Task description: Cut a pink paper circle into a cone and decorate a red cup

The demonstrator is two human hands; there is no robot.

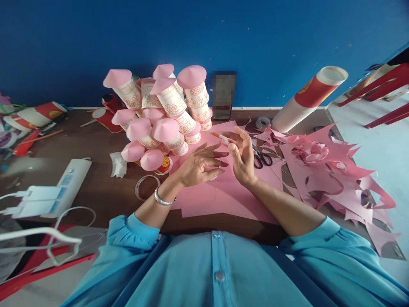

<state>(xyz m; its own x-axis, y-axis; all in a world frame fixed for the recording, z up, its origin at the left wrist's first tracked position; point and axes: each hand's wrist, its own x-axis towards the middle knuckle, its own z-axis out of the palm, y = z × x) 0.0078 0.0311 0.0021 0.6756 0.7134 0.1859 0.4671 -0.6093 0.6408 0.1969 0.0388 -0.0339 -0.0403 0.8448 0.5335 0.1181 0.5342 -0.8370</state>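
Note:
My right hand [242, 157] pinches a slim pen-like stick [221, 137] with an orange-brown tip, which points left. Beside it, my left hand [204, 164] hovers palm down with its fingers spread, holding nothing. Both hands are over pink paper sheets [204, 202] on the dark table. Black scissors [263, 160] lie just right of my right hand. Behind my left hand stands a cluster of patterned paper cups [172, 100] topped with pink paper cones [191, 77].
Pink paper scraps [338, 170] cover the right side, near a tall cup stack [308, 100]. A phone [223, 96] leans on the blue wall. Tape rolls [147, 187], a power strip [68, 183] and white cables [47, 234] are at left.

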